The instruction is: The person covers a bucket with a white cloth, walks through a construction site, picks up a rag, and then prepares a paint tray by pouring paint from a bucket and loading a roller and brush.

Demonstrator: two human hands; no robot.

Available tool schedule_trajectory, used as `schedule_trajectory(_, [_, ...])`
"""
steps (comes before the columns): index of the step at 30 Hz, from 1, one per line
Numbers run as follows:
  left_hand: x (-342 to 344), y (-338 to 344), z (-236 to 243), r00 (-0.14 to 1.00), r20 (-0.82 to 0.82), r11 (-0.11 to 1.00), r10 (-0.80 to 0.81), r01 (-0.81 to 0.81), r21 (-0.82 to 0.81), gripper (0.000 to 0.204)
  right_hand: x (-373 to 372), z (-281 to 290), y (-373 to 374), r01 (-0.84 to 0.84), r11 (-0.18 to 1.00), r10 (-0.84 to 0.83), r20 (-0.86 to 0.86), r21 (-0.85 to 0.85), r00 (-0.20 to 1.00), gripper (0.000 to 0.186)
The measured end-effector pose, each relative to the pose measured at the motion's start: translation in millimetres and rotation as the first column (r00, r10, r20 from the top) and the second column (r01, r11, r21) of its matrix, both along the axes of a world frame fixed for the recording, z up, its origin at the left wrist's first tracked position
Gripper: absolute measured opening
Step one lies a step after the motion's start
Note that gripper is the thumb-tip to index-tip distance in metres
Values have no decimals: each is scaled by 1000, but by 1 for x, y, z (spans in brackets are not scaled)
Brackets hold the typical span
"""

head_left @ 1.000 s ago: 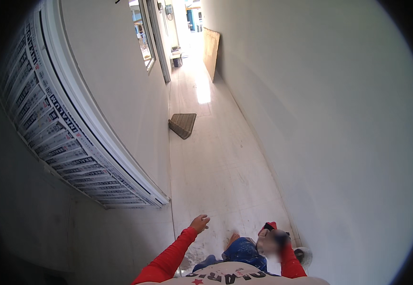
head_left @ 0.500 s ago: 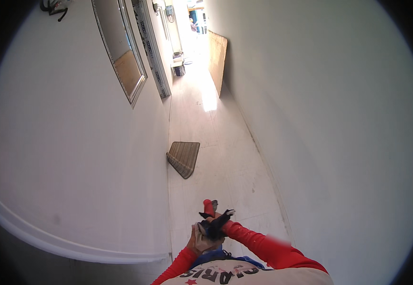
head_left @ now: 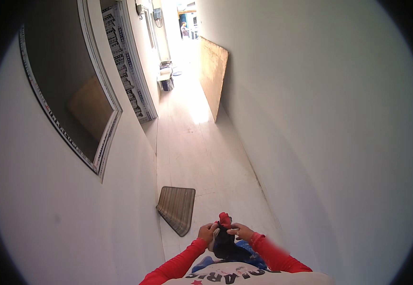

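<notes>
In front of my waist I hold a soft bundle of black and red cloth (head_left: 224,242); its red end points away from me, and the black part hangs down. My left hand (head_left: 207,232) is closed on the left side of the bundle, next to a pale beige piece. On the other side, my right hand (head_left: 241,231) pinches the cloth near the red end. Both arms wear red sleeves. What exactly the cloth is, I cannot make out.
A striped mat (head_left: 178,210) with one folded edge lies on the pale floor by the left wall. Farther on, a wooden board (head_left: 212,76) leans on the right wall. A framed window (head_left: 73,80) and a doorway line the left. A box-like pile (head_left: 166,78) stands beyond; a person is at the far end.
I have moved forward along the corridor, so the mat, board and window are nearer. My hands have come apart to either side of the cloth, and the dark piece over my right hand is off it.
</notes>
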State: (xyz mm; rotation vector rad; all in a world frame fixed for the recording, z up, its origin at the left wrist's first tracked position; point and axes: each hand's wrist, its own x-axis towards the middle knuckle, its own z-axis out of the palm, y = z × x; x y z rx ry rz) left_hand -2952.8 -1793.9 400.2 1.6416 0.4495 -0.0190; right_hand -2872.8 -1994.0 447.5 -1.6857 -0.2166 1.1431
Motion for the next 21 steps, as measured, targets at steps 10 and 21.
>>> schedule_trajectory(10, [349,134,-65,930,-346,851,-124,-79,-519,37,347,-44,140,-336,940,338,297,-59,893,79])
schedule_trajectory(21, [689,312,4,996,50,570,74,-1,-822,40,773,-37,384,-399,917,339,529,-1,778,40])
